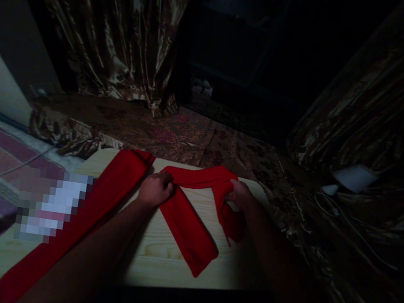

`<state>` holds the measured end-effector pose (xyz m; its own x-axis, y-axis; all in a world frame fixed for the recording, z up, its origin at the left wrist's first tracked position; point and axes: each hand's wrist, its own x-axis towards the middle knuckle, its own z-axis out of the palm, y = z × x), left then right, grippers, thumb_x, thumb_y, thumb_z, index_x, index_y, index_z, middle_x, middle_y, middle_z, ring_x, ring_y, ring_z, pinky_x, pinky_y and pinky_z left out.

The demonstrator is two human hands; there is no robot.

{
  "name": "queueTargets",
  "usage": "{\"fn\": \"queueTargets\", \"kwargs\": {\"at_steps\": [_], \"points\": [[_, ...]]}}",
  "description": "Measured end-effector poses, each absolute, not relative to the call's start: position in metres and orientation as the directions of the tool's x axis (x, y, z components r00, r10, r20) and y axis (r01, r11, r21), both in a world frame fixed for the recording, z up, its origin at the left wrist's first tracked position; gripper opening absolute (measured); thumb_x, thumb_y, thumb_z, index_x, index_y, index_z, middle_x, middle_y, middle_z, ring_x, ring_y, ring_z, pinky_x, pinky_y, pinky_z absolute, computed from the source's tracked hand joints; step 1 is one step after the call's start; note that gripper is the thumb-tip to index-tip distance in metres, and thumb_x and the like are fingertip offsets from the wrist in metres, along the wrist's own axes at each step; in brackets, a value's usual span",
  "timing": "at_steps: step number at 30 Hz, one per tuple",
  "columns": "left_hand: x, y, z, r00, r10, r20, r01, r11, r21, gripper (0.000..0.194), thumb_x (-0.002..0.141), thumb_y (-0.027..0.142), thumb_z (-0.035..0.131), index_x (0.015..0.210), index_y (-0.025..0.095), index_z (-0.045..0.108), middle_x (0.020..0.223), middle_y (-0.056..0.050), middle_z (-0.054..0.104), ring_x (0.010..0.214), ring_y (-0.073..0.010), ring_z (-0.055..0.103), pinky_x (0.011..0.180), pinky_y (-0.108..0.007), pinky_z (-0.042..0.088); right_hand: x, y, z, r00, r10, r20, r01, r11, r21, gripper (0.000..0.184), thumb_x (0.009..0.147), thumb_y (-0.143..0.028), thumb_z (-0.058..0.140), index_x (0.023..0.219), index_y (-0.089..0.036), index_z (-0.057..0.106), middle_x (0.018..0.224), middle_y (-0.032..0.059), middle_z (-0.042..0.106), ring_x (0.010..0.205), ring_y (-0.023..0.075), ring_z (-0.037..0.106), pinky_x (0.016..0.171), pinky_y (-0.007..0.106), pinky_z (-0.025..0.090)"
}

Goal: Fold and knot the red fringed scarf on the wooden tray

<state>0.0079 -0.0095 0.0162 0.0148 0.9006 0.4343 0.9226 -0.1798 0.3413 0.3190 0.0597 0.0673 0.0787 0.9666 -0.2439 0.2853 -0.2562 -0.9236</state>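
Left hand point(155, 188), which I am watching remotely, is curling down over a fold of a red band point(190, 232); whether it is gripping or only pressing, I cannot tell. My right hand point(240, 195) is grasping a stretch of the same band. I am seeing this band lying on the worktop point(161, 253), one leg slanting back toward me, another crossing to the right hand and drooping there. As I am judging it, the work is standing partway: the near leg is lying flat, the right-hand end is bunching and not yet straight. A second red strip point(106, 193) is running along the left side, beside a pixelated item point(53, 211); I cannot tell whether it is joining the band. I am making out no container. Farther off, a white object point(355, 177) is resting at right near a cord point(370, 240), and patterned curtains point(139, 37) are flanking a dark window point(236, 41).
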Motion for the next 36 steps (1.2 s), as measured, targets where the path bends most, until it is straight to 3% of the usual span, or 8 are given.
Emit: {"fn": "queueTargets", "kwargs": {"at_steps": [4, 8, 13, 16, 18, 21, 27, 36], "points": [[0.008, -0.009, 0.017, 0.013, 0.903, 0.430, 0.923, -0.176, 0.343, 0.036, 0.090, 0.033, 0.048, 0.111, 0.023, 0.075, 0.118, -0.007, 0.075, 0.104, -0.0242, 0.071, 0.092, -0.033, 0.054, 0.315, 0.057, 0.061, 0.146, 0.955, -0.259, 0.385, -0.297, -0.874, 0.014, 0.083, -0.022, 0.062, 0.094, -0.014, 0.068, 0.076, 0.0049, 0.070, 0.063, 0.0185, 0.068, 0.057, 0.031, 0.059], [0.008, -0.009, 0.017, 0.022, 0.903, 0.428, 0.921, -0.185, 0.343, 0.036, 0.091, 0.034, 0.048, 0.111, 0.022, 0.076, 0.119, -0.007, 0.074, 0.105, -0.0253, 0.071, 0.093, -0.035, 0.054, 0.315, 0.053, 0.059, 0.149, 0.989, -0.008, 0.706, -0.112, -0.699, 0.043, 0.080, -0.014, 0.058, 0.122, -0.018, 0.067, 0.107, 0.0068, 0.075, 0.098, 0.0221, 0.070, 0.083, 0.032, 0.058], [0.008, -0.009, 0.016, 0.012, 0.903, 0.429, 0.922, -0.176, 0.345, 0.037, 0.090, 0.033, 0.048, 0.112, 0.022, 0.076, 0.119, -0.007, 0.074, 0.106, -0.0253, 0.070, 0.094, -0.035, 0.054, 0.321, 0.037, 0.071, -0.016, 0.992, 0.129, 0.980, 0.041, -0.195, 0.079, 0.080, -0.013, 0.061, 0.155, -0.025, 0.040, 0.157, 0.0140, 0.044, 0.129, 0.0266, 0.057, 0.103, 0.034, 0.047], [0.007, -0.008, 0.015, 0.028, 0.902, 0.430, 0.913, -0.199, 0.357, 0.038, 0.090, 0.033, 0.048, 0.114, 0.022, 0.075, 0.120, -0.008, 0.074, 0.107, -0.0249, 0.070, 0.096, -0.035, 0.054, 0.317, 0.030, 0.080, -0.205, 0.967, 0.149, 0.976, 0.192, 0.098, 0.078, 0.085, -0.015, 0.059, 0.158, -0.032, 0.036, 0.166, 0.0103, 0.026, 0.142, 0.0305, 0.041, 0.109, 0.039, 0.041], [0.007, -0.007, 0.015, 0.056, 0.890, 0.453, 0.902, -0.240, 0.360, 0.039, 0.090, 0.032, 0.047, 0.116, 0.020, 0.074, 0.123, -0.009, 0.072, 0.111, -0.0251, 0.068, 0.101, -0.037, 0.052, 0.310, 0.031, 0.084, -0.343, 0.932, 0.120, 0.931, 0.320, 0.176, 0.071, 0.089, -0.014, 0.053, 0.156, -0.033, 0.038, 0.165, 0.0085, 0.029, 0.146, 0.0290, 0.034, 0.114, 0.042, 0.034], [0.007, -0.006, 0.014, 0.081, 0.855, 0.513, 0.887, -0.296, 0.354, 0.042, 0.089, 0.031, 0.049, 0.122, 0.017, 0.071, 0.135, -0.011, 0.066, 0.125, -0.0263, 0.060, 0.111, -0.039, 0.045, 0.294, 0.038, 0.087, -0.456, 0.888, 0.058, 0.874, 0.434, 0.218, 0.062, 0.094, -0.013, 0.043, 0.154, -0.030, 0.043, 0.159, 0.0113, 0.040, 0.143, 0.0265, 0.039, 0.114, 0.045, 0.031], [0.006, -0.004, 0.012, -0.101, 0.884, 0.457, 0.891, -0.123, 0.436, 0.060, 0.084, 0.037, 0.060, 0.140, 0.016, 0.057, 0.150, -0.017, 0.050, 0.133, -0.0326, 0.052, 0.112, -0.043, 0.044, 0.274, 0.049, 0.086, -0.426, 0.905, 0.015, 0.875, 0.407, 0.262, 0.054, 0.097, -0.014, 0.038, 0.148, -0.024, 0.050, 0.143, 0.0162, 0.058, 0.119, 0.0260, 0.061, 0.095, 0.037, 0.048], [0.000, -0.001, 0.010, -0.153, 0.900, 0.408, 0.867, -0.076, 0.493, 0.060, 0.085, 0.032, 0.056, 0.141, 0.014, 0.058, 0.131, -0.014, 0.066, 0.117, -0.0300, 0.063, 0.105, -0.039, 0.049, 0.298, 0.038, 0.085, -0.205, 0.948, 0.243, 0.979, 0.197, 0.057, 0.049, 0.098, -0.018, 0.040, 0.145, -0.023, 0.052, 0.134, 0.0131, 0.064, 0.108, 0.0223, 0.068, 0.091, 0.030, 0.051]]}}
